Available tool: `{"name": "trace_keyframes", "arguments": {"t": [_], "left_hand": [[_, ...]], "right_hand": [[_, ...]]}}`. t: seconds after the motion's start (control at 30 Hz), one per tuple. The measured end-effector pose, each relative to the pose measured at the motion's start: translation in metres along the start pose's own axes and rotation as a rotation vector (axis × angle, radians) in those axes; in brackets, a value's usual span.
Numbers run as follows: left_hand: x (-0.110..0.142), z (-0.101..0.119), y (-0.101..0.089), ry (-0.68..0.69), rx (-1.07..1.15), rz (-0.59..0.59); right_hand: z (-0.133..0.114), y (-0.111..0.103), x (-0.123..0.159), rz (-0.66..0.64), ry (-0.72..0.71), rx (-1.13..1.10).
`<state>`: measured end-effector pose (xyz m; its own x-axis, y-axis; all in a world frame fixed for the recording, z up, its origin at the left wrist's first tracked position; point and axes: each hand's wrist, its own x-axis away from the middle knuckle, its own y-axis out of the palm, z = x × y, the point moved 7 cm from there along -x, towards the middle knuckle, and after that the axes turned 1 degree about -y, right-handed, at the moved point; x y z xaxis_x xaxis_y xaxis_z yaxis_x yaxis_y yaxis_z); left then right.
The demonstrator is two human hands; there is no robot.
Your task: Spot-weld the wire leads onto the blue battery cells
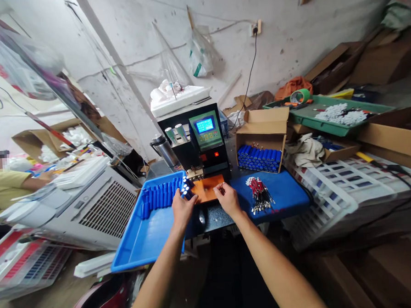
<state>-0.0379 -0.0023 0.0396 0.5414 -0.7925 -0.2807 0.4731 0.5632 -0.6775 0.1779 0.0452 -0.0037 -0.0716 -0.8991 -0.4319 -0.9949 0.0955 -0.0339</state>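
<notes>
My left hand (pixel 182 206) is closed around a few blue battery cells (pixel 185 188), their pale ends facing up, at the right rim of a blue tray (pixel 127 243). Rows of blue cells (pixel 161 195) lie in that tray. Over the orange plate (pixel 207 189), my right hand (pixel 228 199) has thumb and fingertips pinched together; what is between them is too small to make out. Behind the plate stands a black spot-welder-like machine (pixel 211 159) with a lit blue screen. To the right, a bundle of red and black wire leads (pixel 259 192) rests on a blue surface (pixel 287 198).
An open cardboard box (pixel 261 123) of blue cells stands right of the machine. A steel thermos (pixel 165 151) is at its left. Farther right are a green tray (pixel 338 126) and a white crate (pixel 327 207). Another person (pixel 7 187) sits at far left.
</notes>
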Motion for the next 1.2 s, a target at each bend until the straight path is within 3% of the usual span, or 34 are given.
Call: {"name": "trace_keyframes", "arguments": {"t": [0.13, 0.83, 1.07, 1.2], "left_hand": [[-0.003, 0.004, 0.01, -0.034, -0.092, -0.071], [-0.014, 0.005, 0.009, -0.062, -0.179, -0.041], [-0.014, 0.002, 0.01, -0.016, -0.102, -0.056], [-0.006, 0.003, -0.002, 0.003, 0.018, 0.058]], "right_hand": [[-0.001, 0.0, 0.001, 0.005, -0.008, 0.021], [-0.003, -0.001, 0.001, -0.008, 0.01, 0.013], [-0.005, -0.002, 0.0, -0.02, 0.021, 0.002], [-0.006, -0.002, -0.004, -0.035, 0.047, -0.025]]}}
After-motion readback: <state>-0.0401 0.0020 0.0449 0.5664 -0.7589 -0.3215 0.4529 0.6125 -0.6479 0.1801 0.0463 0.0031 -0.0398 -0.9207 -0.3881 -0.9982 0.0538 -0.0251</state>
